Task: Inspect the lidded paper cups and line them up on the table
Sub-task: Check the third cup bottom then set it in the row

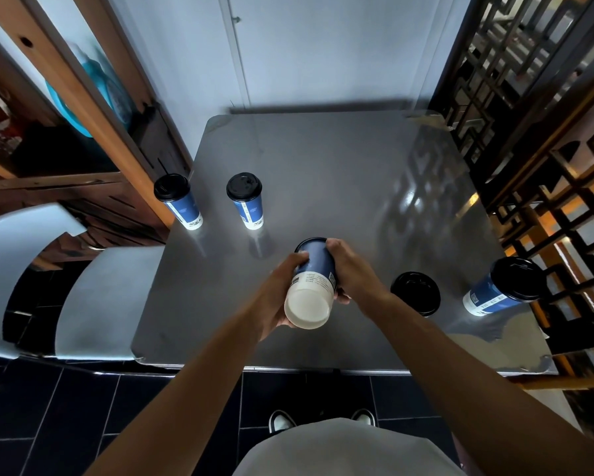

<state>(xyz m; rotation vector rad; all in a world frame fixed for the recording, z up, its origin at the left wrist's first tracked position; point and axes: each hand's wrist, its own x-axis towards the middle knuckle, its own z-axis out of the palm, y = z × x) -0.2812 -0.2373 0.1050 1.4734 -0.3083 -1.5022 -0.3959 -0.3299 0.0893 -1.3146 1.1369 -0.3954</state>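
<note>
Both hands wrapped round one blue paper cup [312, 281], held tipped over above the near middle of the grey table [323, 173]; its white base faces the camera, lid end points away; left hand [279, 297] cradles the base end from the left and below, right hand [348, 269] clamps the upper side, fingers curled over the wall near the lid end; cup is off the tabletop, not touching it. Right of the held cup, near the table's front-right: a black-lidded cup [415, 293] seen almost straight from above, upright; further right at the table's right edge, another blue lidded cup [503, 286], standing, looks tilted from lens distortion. Beyond the held cup, toward the table's left side: one upright lidded cup [244, 201], and left of that a second [178, 202] at the left edge; those two stand side by side, well apart from the right-hand pair. Grey chair [93, 297] just beside the table's left edge.
</note>
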